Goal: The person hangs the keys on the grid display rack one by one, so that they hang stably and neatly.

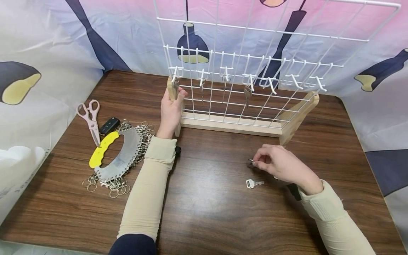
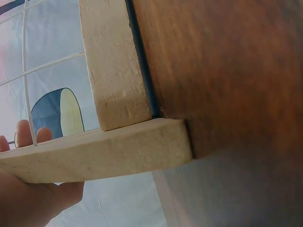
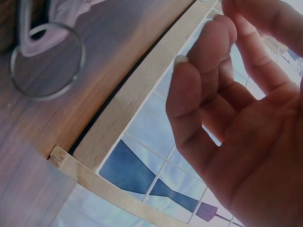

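Observation:
My left hand point(image 1: 171, 109) grips the wooden side support point(image 1: 173, 90) at the left end of a white wire rack point(image 1: 223, 102). In the left wrist view, the thumb lies on one side of the wooden support point(image 2: 94, 156) and fingertips point(image 2: 23, 134) show on the other. Low over the table, my right hand point(image 1: 280, 164) pinches a small dark metal piece point(image 1: 250, 162), too small to identify. Just in front of that hand lies a silver key point(image 1: 254, 183). Close up in the right wrist view appears a key point(image 3: 47, 28) with a metal ring point(image 3: 81, 61).
Several keys point(image 1: 247, 92) hang from the rack's white hooks point(image 1: 271, 85). To the left lie pink-handled scissors point(image 1: 90, 120), a black car key fob point(image 1: 109, 125) and a yellow-handled curved metal plate point(image 1: 122, 159) fringed with rings and clasps. Printed cloth point(image 1: 134, 42) hangs behind the table.

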Demonstrator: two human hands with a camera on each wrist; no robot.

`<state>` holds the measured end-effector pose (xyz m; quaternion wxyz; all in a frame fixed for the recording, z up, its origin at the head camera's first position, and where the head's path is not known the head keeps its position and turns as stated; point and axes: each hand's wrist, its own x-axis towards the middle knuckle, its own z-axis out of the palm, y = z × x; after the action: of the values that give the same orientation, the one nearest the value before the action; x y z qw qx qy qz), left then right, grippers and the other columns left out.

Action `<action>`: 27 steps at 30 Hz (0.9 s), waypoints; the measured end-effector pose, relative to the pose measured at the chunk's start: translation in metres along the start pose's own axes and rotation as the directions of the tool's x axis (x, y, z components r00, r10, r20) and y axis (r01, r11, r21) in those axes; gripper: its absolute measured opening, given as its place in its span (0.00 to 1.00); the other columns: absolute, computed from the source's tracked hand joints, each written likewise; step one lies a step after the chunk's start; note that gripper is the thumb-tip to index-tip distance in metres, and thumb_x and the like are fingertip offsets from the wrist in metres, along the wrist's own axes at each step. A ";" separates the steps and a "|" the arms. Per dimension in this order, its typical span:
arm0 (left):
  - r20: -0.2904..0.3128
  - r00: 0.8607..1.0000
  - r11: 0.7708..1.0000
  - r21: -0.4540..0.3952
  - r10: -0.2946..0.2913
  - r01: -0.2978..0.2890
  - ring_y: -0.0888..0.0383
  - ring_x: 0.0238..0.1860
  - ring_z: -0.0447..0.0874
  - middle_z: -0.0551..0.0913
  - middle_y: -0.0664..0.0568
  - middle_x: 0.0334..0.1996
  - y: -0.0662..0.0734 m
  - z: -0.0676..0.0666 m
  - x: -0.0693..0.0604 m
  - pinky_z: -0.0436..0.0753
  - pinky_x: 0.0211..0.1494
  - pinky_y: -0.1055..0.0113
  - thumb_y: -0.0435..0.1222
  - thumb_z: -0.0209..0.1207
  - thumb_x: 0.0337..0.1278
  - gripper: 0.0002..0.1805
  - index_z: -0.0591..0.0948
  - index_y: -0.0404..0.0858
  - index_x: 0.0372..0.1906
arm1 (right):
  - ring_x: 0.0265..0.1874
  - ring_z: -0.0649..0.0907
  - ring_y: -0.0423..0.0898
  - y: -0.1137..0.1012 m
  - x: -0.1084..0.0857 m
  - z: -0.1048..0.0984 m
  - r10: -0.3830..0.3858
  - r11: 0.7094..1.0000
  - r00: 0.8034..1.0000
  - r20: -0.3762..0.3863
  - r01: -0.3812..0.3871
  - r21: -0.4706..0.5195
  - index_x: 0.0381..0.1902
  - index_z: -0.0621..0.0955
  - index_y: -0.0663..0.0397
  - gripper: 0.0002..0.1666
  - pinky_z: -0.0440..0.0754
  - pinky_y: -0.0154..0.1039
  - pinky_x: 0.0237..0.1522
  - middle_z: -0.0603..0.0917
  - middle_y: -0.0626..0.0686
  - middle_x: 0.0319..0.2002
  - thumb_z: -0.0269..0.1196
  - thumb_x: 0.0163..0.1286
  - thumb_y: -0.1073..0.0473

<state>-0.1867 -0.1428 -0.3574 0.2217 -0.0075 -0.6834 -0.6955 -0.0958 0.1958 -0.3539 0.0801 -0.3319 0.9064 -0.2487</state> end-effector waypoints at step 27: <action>0.011 1.000 0.999 0.045 -0.019 0.018 0.57 0.28 0.68 0.79 0.35 0.37 0.029 0.003 -0.011 0.68 0.34 0.71 0.33 0.57 0.67 0.12 0.73 0.26 0.44 | 0.26 0.77 0.35 -0.011 0.000 -0.016 -0.050 0.990 0.948 -0.315 0.089 0.110 0.34 0.86 0.43 0.06 0.75 0.27 0.27 0.78 0.37 0.28 0.70 0.62 0.62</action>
<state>-0.1686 -0.1361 -0.3333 0.2113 -0.0002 -0.7002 -0.6820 -0.0949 0.1946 -0.3350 -0.0525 -0.3147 0.8784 -0.3559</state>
